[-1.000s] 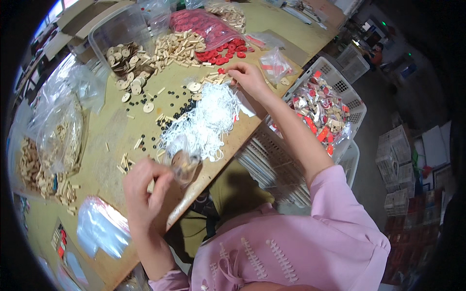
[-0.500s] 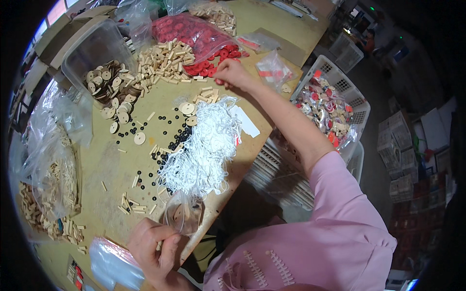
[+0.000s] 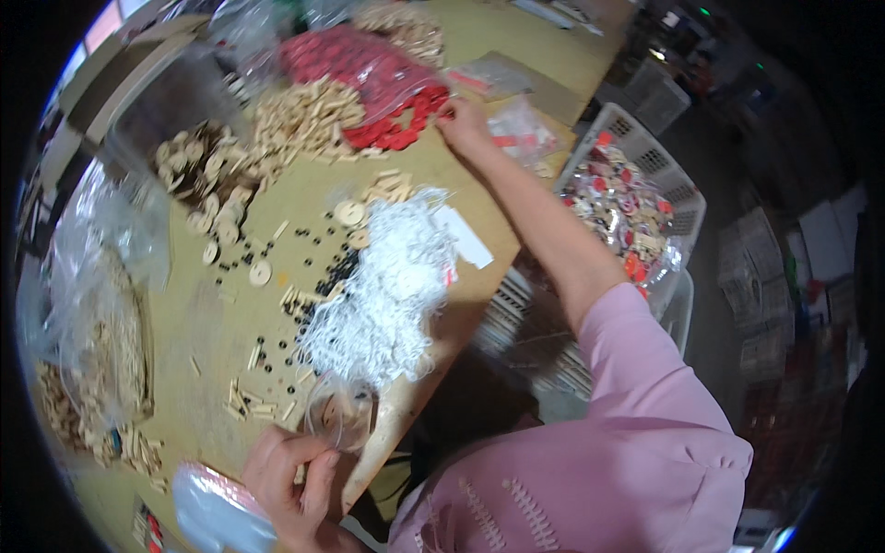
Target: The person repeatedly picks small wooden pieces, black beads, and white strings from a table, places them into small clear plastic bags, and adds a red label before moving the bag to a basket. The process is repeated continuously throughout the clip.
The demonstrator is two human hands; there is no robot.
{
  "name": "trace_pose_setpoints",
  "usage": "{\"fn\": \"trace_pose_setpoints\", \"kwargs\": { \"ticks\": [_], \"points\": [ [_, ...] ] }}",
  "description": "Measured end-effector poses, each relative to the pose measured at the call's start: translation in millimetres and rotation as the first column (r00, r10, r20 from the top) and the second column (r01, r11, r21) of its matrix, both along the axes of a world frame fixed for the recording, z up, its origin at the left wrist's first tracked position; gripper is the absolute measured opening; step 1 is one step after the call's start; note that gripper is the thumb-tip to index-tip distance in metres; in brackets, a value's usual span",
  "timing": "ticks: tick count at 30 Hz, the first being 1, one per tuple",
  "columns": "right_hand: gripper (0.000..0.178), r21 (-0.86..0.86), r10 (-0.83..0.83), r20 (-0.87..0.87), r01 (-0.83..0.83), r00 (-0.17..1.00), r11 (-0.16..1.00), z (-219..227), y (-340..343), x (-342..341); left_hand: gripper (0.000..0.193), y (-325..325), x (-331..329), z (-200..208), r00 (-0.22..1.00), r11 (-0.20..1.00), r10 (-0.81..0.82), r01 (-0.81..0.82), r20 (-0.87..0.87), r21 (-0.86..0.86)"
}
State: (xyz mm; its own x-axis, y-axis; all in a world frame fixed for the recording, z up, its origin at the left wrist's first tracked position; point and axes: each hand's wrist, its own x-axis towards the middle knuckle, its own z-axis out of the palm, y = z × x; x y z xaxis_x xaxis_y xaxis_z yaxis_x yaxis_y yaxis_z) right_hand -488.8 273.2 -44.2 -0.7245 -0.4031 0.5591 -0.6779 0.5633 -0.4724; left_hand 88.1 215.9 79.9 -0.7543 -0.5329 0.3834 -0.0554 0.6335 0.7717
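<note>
My left hand (image 3: 293, 475) is closed at the near edge of the table. Its thumb and fingers pinch a small clear plastic bag (image 3: 341, 415), which hangs open beside the white strings with light wooden pieces showing inside. Stretched far out, my right hand (image 3: 466, 126) is at the right end of the pile of red discs (image 3: 396, 132). Its fingers are bent together; a reddish spot shows at the tips, but blur hides what they hold. Between my hands lies a tangled heap of white strings (image 3: 383, 286).
Black beads (image 3: 341, 267), small wooden sticks (image 3: 304, 120) and round wooden discs (image 3: 261, 273) lie scattered left of the strings. A clear bin (image 3: 175, 92) lies tipped at the back left. Flat plastic bags (image 3: 217, 507) lie near left. A white crate (image 3: 687, 207) of filled bags stands right.
My right hand has moved away to the right and slightly farther off, along the edge of the red discs. My left hand still holds the bag in nearly the same place.
</note>
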Motion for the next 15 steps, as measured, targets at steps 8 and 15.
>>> {"fn": "trace_pose_setpoints", "kwargs": {
  "ticks": [8,15],
  "points": [
    [0.012,-0.058,-0.059,0.081,0.064,0.995,0.996,1.4,4.4,11.3,0.003,-8.0,1.0,12.5,0.989,0.989,-0.141,0.143,0.035,-0.05],
    [0.021,-0.008,-0.137,0.142,0.139,0.98,0.99,2.7,19.6,45.2,0.006,-8.1,6.3,6.8,0.985,0.98,-0.174,0.171,-0.019,-0.103]
  ]
}}
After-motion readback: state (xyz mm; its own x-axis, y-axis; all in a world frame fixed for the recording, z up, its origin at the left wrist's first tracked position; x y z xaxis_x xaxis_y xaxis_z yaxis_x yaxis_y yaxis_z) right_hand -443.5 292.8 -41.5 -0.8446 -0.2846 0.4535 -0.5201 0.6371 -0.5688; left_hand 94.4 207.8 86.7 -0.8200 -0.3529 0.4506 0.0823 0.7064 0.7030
